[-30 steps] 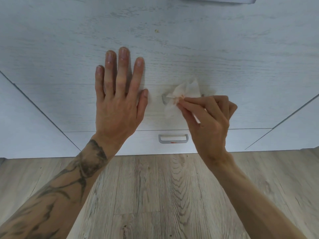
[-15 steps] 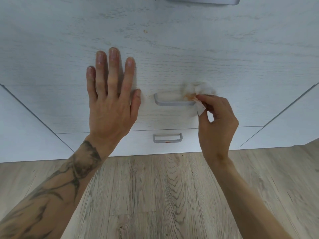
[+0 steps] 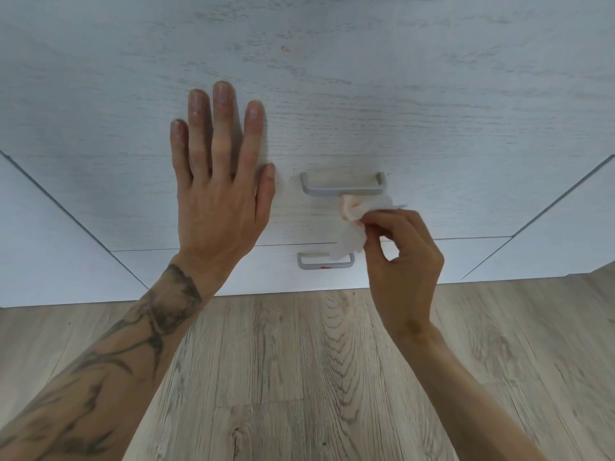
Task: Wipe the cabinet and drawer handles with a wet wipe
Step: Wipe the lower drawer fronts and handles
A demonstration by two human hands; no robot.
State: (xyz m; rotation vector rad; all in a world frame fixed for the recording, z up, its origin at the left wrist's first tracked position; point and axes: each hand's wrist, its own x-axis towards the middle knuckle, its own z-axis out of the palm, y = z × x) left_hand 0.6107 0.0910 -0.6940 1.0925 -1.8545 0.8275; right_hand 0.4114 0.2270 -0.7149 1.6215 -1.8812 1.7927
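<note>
The right grip (image 3: 406, 261) pinches a crumpled wet wipe (image 3: 349, 231) between thumb and curled fingertips. The wipe bunches up and to the left of that grip. Its top edge touches the underside of the upper handle (image 3: 332, 191) near the bar's right end. That top part of the wipe carries a pale orange-pink stain. The rest of the wipe hangs below the fingertips, and its lower edge overlaps the top of the lower handle (image 3: 311, 265) in this view; whether it touches that handle I cannot tell.

The left grip (image 3: 219, 201) lies flat on the upper drawer front (image 3: 416, 104) with its fingers straight, close together and pointing up, holding nothing. The upper handle sits just to the right of its thumb, apart from it.

The lower handle is mounted on the lower drawer front (image 3: 233, 271), below the gap between the two grips, and a small reddish spot shows on its bar. Beneath both wrists runs a wood-grain floor (image 3: 299, 377) — the tattooed left forearm (image 3: 116, 361) crosses it from the lower left corner.
</note>
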